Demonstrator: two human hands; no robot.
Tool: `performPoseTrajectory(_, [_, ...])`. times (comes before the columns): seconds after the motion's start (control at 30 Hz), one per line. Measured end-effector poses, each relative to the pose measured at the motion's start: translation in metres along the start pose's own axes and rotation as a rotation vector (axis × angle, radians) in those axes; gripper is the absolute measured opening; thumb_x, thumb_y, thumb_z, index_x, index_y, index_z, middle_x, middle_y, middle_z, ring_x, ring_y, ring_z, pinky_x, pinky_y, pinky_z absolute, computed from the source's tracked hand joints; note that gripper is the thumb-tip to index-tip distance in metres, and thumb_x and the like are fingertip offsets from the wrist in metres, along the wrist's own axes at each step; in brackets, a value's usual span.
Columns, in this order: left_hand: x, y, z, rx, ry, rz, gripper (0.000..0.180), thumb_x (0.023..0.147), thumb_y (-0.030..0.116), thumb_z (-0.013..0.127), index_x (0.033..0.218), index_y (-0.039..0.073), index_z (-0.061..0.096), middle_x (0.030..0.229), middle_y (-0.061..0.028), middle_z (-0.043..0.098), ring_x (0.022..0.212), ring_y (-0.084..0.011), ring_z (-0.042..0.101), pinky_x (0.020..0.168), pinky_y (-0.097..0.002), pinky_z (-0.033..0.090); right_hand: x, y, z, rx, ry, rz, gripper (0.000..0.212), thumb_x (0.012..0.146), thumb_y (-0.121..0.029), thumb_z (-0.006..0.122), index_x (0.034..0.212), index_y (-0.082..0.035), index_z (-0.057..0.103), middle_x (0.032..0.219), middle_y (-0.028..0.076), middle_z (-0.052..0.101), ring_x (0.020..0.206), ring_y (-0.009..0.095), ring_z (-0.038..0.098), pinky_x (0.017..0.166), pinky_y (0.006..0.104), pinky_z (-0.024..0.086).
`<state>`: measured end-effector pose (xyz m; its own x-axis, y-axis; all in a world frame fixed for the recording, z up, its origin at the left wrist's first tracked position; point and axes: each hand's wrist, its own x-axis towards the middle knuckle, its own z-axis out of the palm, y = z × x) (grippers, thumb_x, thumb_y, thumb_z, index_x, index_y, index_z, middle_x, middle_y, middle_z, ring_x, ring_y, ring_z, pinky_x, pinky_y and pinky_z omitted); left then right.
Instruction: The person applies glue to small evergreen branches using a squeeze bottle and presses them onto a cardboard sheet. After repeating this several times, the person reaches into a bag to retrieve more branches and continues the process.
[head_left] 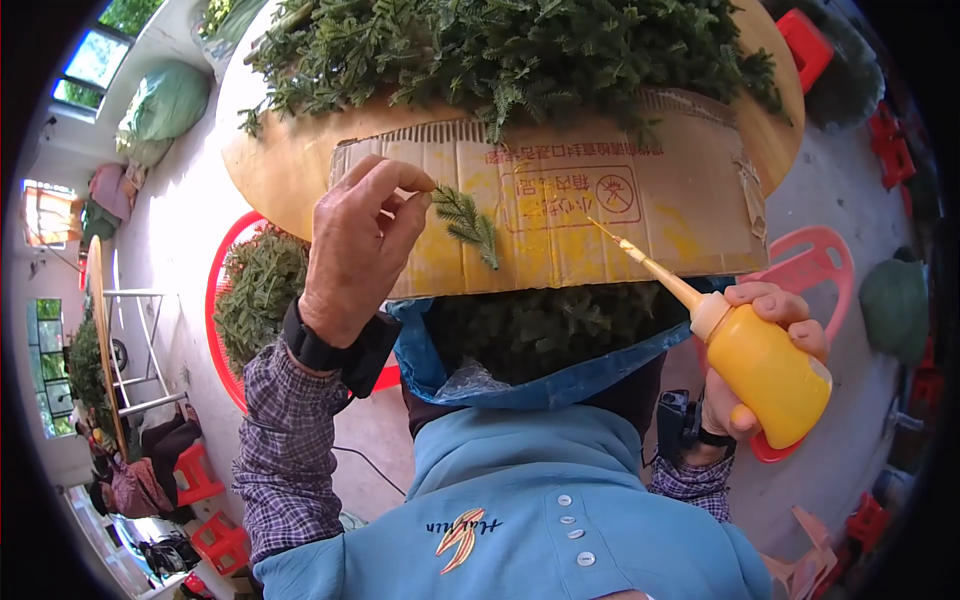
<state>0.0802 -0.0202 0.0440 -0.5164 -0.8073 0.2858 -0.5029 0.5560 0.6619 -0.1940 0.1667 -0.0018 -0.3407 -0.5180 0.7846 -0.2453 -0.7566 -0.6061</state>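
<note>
Between the thumb and forefinger of my left hand (365, 240) a small green fir sprig (466, 226) is pinched by one end, hanging over the cardboard. My right hand (755, 350) grips a yellow squeeze bottle (768, 375) with a long thin nozzle. Its tip points up and left, a short way right of the sprig and apart from it. Under both lies a flattened cardboard sheet (560, 245) with yellow smears, on a round wooden table (270, 150). A big heap of fir sprigs (500, 60) covers the table's far side.
A blue plastic bag (560, 383) full of greenery is open at my lap. To the left is a red basket (212, 290) holding more sprigs. A pink plastic chair (820, 255) stands right. Another person (150, 480) sits far left near a metal-legged table.
</note>
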Motion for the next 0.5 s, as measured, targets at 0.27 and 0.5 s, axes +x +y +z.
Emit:
performPoseTrajectory(0.27, [-0.021,0.012,0.018,0.157,0.044,0.157,0.017,0.082,0.010,0.074,0.096,0.003,0.067,0.097,-0.0117,0.063,0.082,-0.0274,0.064,0.072,-0.0356,0.053,0.001,0.001,0.002,0.023,-0.031,0.009,0.079,0.073,-0.049,0.085,0.127,-0.009,0.042,0.113,0.021,0.055,0.094,0.040,0.064,0.077,0.0451,0.058])
performPoseTrajectory(0.5, [-0.024,0.000,0.040,0.174,0.031,0.144,0.027,0.077,0.012,0.076,0.102,0.005,0.068,0.100,-0.0118,0.064,0.096,-0.0327,0.058,0.084,-0.0413,0.049,0.005,0.003,0.008,0.042,-0.099,-0.068,0.077,0.074,-0.043,0.085,0.128,-0.010,0.041,0.114,0.021,0.054,0.095,0.040,0.062,0.077,0.0471,0.059])
